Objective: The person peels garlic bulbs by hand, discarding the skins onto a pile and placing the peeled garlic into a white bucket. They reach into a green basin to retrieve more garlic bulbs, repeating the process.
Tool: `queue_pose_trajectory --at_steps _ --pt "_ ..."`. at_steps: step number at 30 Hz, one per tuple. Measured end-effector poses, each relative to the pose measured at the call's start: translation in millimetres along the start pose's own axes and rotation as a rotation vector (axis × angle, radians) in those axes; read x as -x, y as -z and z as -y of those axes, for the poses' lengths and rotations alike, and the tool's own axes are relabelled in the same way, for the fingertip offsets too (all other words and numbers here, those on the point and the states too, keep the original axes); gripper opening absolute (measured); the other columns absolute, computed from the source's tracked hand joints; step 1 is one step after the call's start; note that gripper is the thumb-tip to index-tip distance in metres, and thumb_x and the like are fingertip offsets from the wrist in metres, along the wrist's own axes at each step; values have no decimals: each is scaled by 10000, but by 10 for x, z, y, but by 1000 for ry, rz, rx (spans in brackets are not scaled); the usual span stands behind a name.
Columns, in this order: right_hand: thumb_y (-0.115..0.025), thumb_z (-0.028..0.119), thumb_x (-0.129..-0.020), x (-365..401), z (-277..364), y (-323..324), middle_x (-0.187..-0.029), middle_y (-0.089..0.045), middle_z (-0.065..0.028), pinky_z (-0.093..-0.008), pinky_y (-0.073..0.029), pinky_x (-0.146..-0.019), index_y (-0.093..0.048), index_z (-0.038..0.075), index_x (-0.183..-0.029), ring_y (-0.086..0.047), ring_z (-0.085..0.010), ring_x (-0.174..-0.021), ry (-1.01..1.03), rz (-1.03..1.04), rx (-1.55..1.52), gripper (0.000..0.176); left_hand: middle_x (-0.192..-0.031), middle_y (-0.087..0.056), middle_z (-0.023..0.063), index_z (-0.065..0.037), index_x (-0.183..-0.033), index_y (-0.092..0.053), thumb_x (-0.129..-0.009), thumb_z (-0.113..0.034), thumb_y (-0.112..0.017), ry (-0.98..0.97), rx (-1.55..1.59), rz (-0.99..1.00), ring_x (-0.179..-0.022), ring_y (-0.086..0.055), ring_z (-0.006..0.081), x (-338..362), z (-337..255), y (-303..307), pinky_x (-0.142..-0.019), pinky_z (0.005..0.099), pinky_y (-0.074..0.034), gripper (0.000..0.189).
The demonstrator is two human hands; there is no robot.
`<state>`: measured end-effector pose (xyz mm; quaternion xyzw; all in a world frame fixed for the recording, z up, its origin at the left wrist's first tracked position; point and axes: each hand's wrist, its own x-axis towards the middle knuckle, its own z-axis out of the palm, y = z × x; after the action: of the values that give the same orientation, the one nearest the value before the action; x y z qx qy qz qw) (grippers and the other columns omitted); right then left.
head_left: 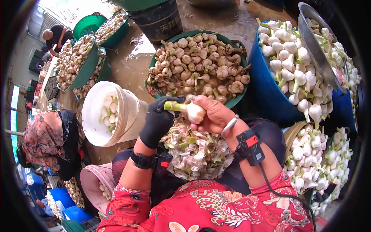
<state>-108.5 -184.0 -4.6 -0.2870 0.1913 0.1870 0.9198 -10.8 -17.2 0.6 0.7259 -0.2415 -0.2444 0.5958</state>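
A garlic bulb [195, 113] with a short, thick green stem is held in front of me, its stem pointing left. My right hand [215, 116], bare, is closed around the bulb end. My left hand [155, 120], in a black glove, is closed at the stem; most of its fingers are hidden from this angle. Just beyond the hands, a green tub [239, 96] holds many dirty garlic bulbs in brownish water. Below them, in my lap, lies a heap of garlic peelings [197, 154] and cut stem pieces.
To the left a white bucket [91, 116] lies tilted with several peeled bulbs inside, and a pink bucket [91, 185] sits nearer. At right, a blue tub [259, 73] is piled with white garlic, a metal basin [315, 46] on it. Another person [48, 143] sits at left.
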Motion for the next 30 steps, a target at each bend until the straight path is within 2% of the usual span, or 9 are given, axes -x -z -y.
queue_pose_trajectory --at_steps 2,7,11,18,21,23,24,26,30 --pt "-551 418 -892 15 -26 38 -732 -625 -77 -249 -459 -405 -554 66 -1011 -614 -194 -554 -178 126 -6 372 -876 -653 93 -49 -994 -662 -708 -22 -658 -437 -440 80 -804 -616 242 9 37 18 -726 330 -489 288" --pt "-511 469 -904 26 -72 11 -772 -652 -145 -252 -501 -427 -553 15 -1068 -645 -198 -574 -35 187 8 484 -994 -628 43 -24 -1082 -593 -834 -70 -626 -262 -162 43 -889 -611 143 32 -2 -43 -765 275 -490 254" --pt "-491 462 -920 -15 -9 98 -804 -654 -140 -259 -532 -494 -549 30 -1082 -657 -199 -638 79 115 -22 464 -888 -625 56 -21 -1081 -592 -820 -151 -638 311 190 222 -742 -606 129 127 -166 129 -656 257 -506 295" --pt "-557 378 -908 -89 -66 6 -890 -647 -104 -356 -578 -672 -522 82 -1127 -648 -216 -721 179 -16 -2 370 -1050 -621 51 -14 -1289 -470 -864 -117 -602 143 528 71 -877 -600 132 82 -214 -108 -751 271 -499 458" --pt "-589 315 -904 -162 -110 -32 -887 -633 -65 -311 -546 -716 -559 74 -1045 -619 -166 -770 228 -80 -3 281 -1039 -621 56 -10 -1202 -556 -878 -100 -581 83 406 38 -850 -611 135 31 -82 -73 -768 275 -501 338" --pt "-588 190 -886 -287 -207 29 -855 -586 -46 -313 -492 -681 -565 51 -925 -589 -182 -793 823 -232 583 146 -973 -634 69 0 -1090 -627 -883 -59 -560 60 338 33 -805 -618 134 13 5 1 -736 277 -519 226" --pt "-588 190 -886 -211 -175 -39 -855 -586 -46 -313 -492 -681 -565 51 -925 -589 -182 -793 818 -225 588 146 -973 -634 69 0 -1090 -627 -883 -59 -560 59 342 25 -805 -618 134 -12 -17 36 -736 277 -519 226" --pt "-572 102 -832 13 -82 -242 -815 -570 -91 -363 -436 -739 -575 40 -840 -553 -265 -808 1314 -467 1424 62 -905 -640 84 6 -1101 -613 -872 10 -527 -647 -715 -17 -782 -623 141 -65 -106 136 -674 278 -536 245" --pt "-611 129 -741 -74 -429 64 -797 -595 -161 -446 -457 -675 -609 38 -829 -562 -366 -743 787 -66 1608 127 -913 -630 118 5 -1125 -602 -851 90 -489 -305 -205 -74 -756 -639 182 -43 17 206 -630 283 -548 308"
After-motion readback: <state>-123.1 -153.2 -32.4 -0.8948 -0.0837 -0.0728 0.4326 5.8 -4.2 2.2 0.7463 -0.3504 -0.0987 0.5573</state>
